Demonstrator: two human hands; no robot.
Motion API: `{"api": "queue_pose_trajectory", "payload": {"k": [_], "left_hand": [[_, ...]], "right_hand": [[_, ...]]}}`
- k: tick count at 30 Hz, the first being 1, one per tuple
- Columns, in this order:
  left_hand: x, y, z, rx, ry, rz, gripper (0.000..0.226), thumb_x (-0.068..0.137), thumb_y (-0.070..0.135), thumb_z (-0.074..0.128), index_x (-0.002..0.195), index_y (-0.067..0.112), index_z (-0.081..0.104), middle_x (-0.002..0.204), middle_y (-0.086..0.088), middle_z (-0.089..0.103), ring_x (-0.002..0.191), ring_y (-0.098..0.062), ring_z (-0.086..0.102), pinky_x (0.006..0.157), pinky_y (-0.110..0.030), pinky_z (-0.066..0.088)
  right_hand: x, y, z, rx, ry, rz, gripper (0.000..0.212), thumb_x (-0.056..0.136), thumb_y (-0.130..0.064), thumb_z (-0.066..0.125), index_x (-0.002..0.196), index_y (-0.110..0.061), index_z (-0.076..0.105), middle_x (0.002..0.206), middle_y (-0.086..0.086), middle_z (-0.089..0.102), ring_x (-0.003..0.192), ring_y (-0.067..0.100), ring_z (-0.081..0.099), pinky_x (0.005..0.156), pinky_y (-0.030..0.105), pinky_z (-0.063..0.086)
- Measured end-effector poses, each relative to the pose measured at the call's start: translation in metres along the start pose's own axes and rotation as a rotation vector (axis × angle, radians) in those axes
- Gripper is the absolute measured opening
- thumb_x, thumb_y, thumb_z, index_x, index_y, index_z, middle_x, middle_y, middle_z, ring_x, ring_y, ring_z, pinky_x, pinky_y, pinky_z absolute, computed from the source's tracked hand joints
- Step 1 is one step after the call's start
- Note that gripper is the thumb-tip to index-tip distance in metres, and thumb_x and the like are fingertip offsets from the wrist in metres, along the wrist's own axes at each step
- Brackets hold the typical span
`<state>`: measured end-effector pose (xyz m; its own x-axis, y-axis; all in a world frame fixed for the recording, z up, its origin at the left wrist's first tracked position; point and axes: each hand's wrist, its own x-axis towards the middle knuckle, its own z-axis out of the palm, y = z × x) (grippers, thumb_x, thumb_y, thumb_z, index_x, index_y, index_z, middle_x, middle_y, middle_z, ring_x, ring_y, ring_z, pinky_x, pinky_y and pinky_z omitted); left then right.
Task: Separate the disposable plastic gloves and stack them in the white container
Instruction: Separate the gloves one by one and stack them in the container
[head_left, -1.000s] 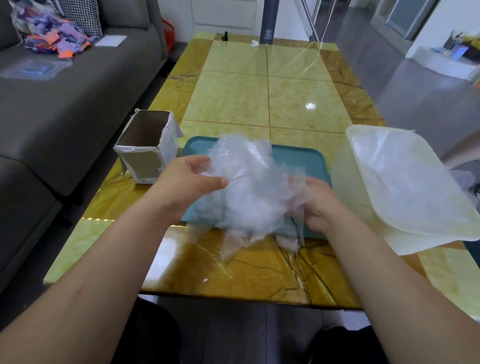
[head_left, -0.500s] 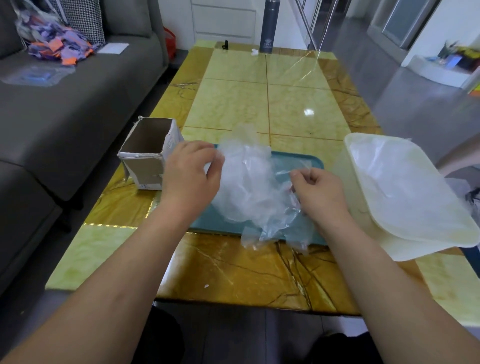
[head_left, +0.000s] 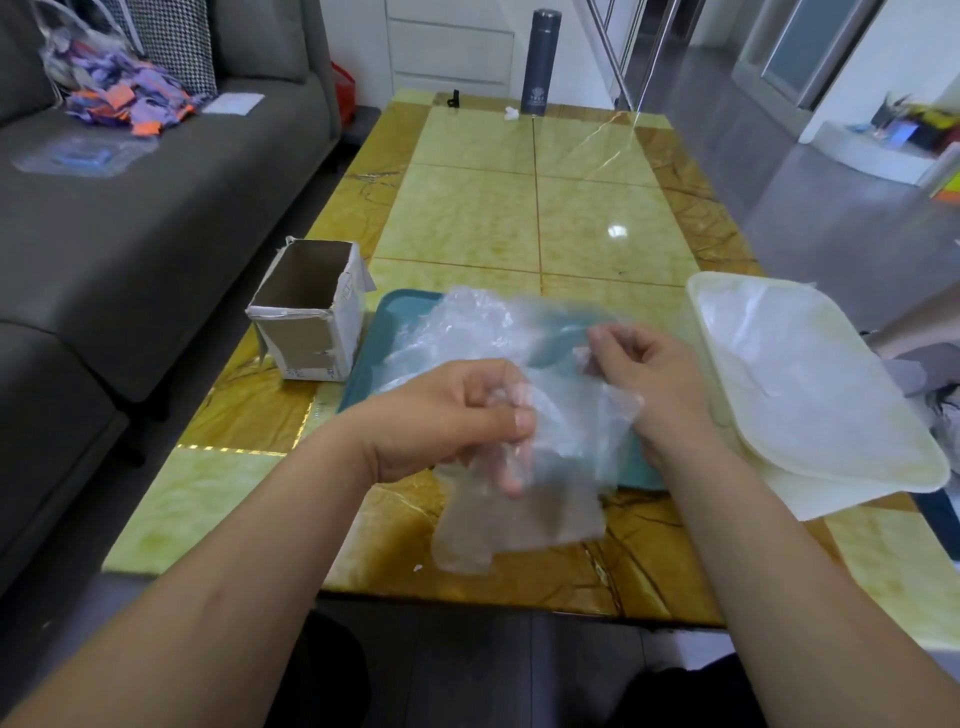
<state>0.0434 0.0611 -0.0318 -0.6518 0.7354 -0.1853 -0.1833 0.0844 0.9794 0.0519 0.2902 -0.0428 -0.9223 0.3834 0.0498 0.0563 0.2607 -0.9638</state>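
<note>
Both hands work above the counter (head_left: 519, 218). The fingers (head_left: 522, 418) of my left hand (head_left: 452, 415) and right hand (head_left: 649, 384) are clenched on one clear glove (head_left: 519, 514), which hangs just in front of the glove pile (head_left: 467, 332) on the teal tray (head_left: 400, 322). I should draw my hands apart slowly so the clinging film peels free. Then I lay the glove flat in the white container (head_left: 831, 499).
</note>
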Motion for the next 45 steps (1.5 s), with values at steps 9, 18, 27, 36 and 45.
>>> {"api": "queue_pose_trajectory", "payload": {"k": [9,18,27,36,45], "left_hand": [[0.027,-0.015,-0.003,0.097,0.324,-0.018,0.008,0.1,0.01,0.068,0.099,0.012,0.06,0.109,-0.016,0.077,0.08,-0.022,0.073,0.06,-0.027,0.055],[0.031,-0.02,0.0,0.021,0.483,0.092,0.007,0.095,0.008,0.075,0.096,0.012,0.069,0.093,-0.014,0.078,0.073,-0.023,0.07,0.066,-0.034,0.055],[0.032,-0.021,-0.001,0.078,0.559,0.077,0.009,0.094,0.01,0.076,0.095,0.006,0.069,0.082,-0.013,0.076,0.057,-0.02,0.068,0.053,-0.026,0.049],[0.035,-0.022,-0.005,0.023,0.582,0.083,0.027,0.089,0.021,0.083,0.106,0.007,0.068,0.092,-0.009,0.075,0.08,-0.022,0.075,0.078,-0.046,0.059],[0.029,-0.018,-0.01,-0.132,0.176,0.043,0.063,0.083,0.013,0.079,0.143,0.015,0.059,0.135,-0.012,0.07,0.128,-0.025,0.065,0.108,-0.036,0.051]], "right_hand": [[-0.006,-0.005,-0.001,0.071,-0.09,0.001,0.012,0.102,-0.016,0.066,0.102,-0.014,0.077,0.09,0.002,0.08,0.085,0.01,0.077,0.072,0.024,0.062],[0.0,0.005,-0.005,0.265,-0.513,0.345,0.032,0.08,-0.007,0.083,0.112,-0.006,0.079,0.11,0.019,0.077,0.101,0.035,0.075,0.085,0.044,0.061],[-0.002,-0.004,-0.007,0.396,-0.633,0.453,0.092,0.091,-0.081,0.041,0.128,-0.003,0.071,0.124,0.023,0.072,0.116,0.04,0.07,0.101,0.056,0.054],[-0.004,0.006,-0.004,0.242,-0.498,0.196,0.022,0.094,-0.02,0.073,0.107,-0.002,0.079,0.101,0.017,0.078,0.086,0.026,0.075,0.081,0.043,0.059],[-0.003,0.001,-0.017,0.363,-0.627,0.204,0.03,0.09,-0.016,0.07,0.106,0.009,0.073,0.097,0.026,0.071,0.088,0.034,0.069,0.085,0.044,0.053]]}}
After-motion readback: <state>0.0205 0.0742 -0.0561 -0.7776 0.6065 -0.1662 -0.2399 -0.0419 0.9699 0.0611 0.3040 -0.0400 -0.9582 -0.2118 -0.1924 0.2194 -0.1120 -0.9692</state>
